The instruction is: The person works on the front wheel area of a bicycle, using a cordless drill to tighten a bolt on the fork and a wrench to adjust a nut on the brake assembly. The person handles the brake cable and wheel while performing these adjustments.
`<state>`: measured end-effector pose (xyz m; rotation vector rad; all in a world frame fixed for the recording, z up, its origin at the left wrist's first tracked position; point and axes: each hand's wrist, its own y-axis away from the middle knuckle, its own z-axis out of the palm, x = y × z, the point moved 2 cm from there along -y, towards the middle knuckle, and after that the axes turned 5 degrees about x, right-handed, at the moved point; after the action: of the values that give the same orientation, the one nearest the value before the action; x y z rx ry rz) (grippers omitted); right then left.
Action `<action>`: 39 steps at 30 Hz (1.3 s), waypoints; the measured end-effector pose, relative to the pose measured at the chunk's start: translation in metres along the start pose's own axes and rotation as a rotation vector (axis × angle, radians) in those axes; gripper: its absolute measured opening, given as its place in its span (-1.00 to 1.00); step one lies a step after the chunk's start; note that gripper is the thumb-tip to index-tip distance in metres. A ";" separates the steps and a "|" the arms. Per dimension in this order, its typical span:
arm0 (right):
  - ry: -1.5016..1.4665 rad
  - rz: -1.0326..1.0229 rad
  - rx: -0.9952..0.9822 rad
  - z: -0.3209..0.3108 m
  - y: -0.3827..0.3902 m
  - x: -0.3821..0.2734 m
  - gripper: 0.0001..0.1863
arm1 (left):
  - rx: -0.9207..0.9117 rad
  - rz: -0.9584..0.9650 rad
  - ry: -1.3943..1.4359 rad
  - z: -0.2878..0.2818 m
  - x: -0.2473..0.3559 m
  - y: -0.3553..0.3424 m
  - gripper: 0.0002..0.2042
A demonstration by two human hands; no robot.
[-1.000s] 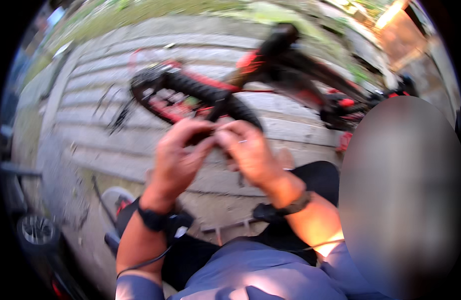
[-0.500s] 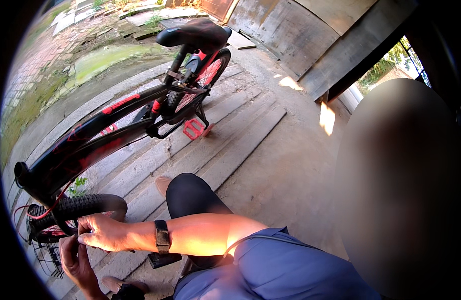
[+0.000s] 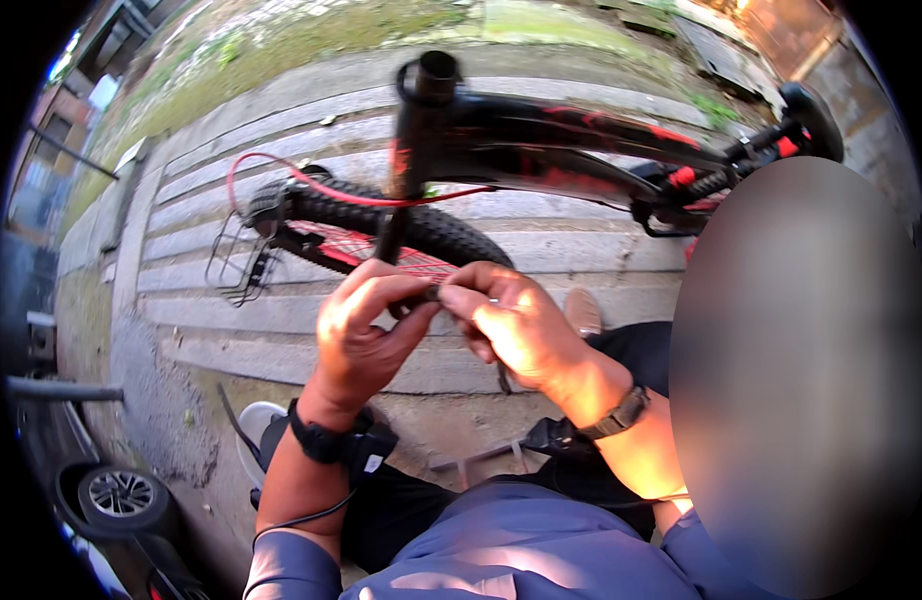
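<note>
My left hand and my right hand meet fingertip to fingertip in front of me. Both pinch a small dark piece, mostly hidden by the fingers and too small to name. Just beyond them stands a black and red bicycle frame, whose upright head tube is open at the top, with no handlebar on it. A knobby front wheel with red spokes lies low, beside the tube and partly behind my hands. A red cable loops across the tube and over the wheel.
Long stone slabs pave the ground under the bicycle. A black wire rack is by the wheel's far-left end. At lower left are a white bucket and a dark car. A blurred oval covers the right side.
The view has swung left, so the bicycle and hands now appear farther right and the car shows. My hands remain together at the fingertips.
</note>
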<state>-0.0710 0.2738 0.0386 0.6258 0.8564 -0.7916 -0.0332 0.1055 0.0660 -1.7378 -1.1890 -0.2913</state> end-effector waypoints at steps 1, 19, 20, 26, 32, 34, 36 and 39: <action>-0.017 0.016 0.007 -0.001 0.002 0.000 -0.79 | 0.033 0.037 0.002 0.003 0.000 -0.001 -0.73; 0.039 0.141 0.025 -0.005 0.002 0.009 -0.86 | 0.378 -0.004 -0.509 -0.036 -0.052 -0.029 -0.84; 0.044 0.139 0.029 -0.005 0.002 0.009 -0.86 | 0.380 0.002 -0.518 -0.035 -0.054 -0.030 -0.84; 0.058 0.157 0.033 -0.007 0.004 0.006 -0.87 | 0.395 0.011 -0.545 -0.029 -0.056 -0.036 -0.84; 0.069 0.168 0.050 -0.010 0.006 0.008 -0.87 | 0.421 0.032 -0.559 -0.026 -0.059 -0.039 -0.85; 0.059 0.165 0.046 -0.010 0.007 0.008 -0.88 | 0.430 0.029 -0.568 -0.025 -0.062 -0.039 -0.86; 0.056 0.165 0.050 -0.010 0.007 0.007 -0.88 | 0.435 0.030 -0.580 -0.024 -0.063 -0.039 -0.86; 0.054 0.169 0.058 -0.010 0.008 0.006 -0.88 | 0.444 0.036 -0.603 -0.022 -0.063 -0.039 -0.87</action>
<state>-0.0664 0.2833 0.0296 0.7639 0.8201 -0.6504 -0.0893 0.0526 0.0589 -1.4813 -1.5011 0.5240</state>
